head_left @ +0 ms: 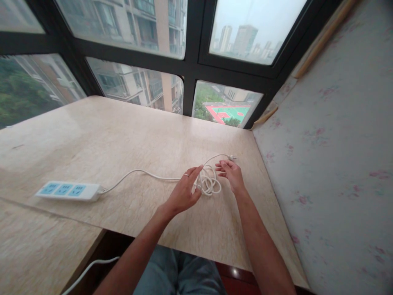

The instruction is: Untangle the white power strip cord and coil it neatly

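Had cord partly looped on the bench, stretch towards the power strip left unlooped.
Held fingers of left hand spread beside coil, those of right hand half-curled near plug; apparently pinched nothing.

Dark-framed windows, floral wall, marbled counter.

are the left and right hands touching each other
Apart: the head view shows a plain gap between the left hand and right hand, with coiled cord visible through it.
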Motion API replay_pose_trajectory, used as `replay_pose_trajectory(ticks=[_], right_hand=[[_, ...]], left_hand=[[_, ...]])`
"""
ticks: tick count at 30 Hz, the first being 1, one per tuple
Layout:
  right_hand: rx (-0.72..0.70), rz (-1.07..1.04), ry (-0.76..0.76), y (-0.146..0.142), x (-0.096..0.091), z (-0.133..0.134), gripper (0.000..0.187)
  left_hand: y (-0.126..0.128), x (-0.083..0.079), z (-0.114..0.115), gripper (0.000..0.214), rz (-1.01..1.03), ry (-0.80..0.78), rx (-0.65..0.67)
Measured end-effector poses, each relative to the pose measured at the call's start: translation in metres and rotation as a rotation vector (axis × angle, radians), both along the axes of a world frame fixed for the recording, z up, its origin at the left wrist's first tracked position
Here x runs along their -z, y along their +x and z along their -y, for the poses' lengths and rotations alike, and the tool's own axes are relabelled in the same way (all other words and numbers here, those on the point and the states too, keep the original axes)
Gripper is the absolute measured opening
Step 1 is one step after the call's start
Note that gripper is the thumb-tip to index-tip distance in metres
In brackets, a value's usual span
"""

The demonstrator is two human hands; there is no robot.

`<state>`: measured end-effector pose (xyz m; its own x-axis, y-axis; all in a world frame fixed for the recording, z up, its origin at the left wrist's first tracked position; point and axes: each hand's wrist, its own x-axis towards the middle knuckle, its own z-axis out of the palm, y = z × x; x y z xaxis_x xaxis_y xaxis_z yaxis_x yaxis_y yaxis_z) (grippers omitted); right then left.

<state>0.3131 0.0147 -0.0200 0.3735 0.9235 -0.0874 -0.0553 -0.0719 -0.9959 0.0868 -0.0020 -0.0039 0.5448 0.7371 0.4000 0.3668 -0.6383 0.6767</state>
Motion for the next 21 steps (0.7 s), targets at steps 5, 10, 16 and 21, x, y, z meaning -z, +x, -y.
replay_pose_trajectory(ticks=[5,10,16,21], right_hand=[[-0.303,0.633,0.242,0.004,0.018,0.053,0.051],[-0.575,1.013,0.36,-0.001,0.025,0.072,0.058],[-0.613,1.107,0.45,-0.002,0.009,0.064,0.034],[-0.604,0.909,0.494,0.005,-0.006,0.066,0.027]], left_hand=[[-0.006,0.003,-0.014,0.087,-0.221,-0.01,0.14],[-0.008,0.013,-0.019,0.078,-0.347,-0.069,0.046],[-0.01,0.017,-0.017,0.069,-0.307,-0.063,-0.084],[-0.021,0.019,-0.014,0.076,-0.147,-0.22,0.025]])
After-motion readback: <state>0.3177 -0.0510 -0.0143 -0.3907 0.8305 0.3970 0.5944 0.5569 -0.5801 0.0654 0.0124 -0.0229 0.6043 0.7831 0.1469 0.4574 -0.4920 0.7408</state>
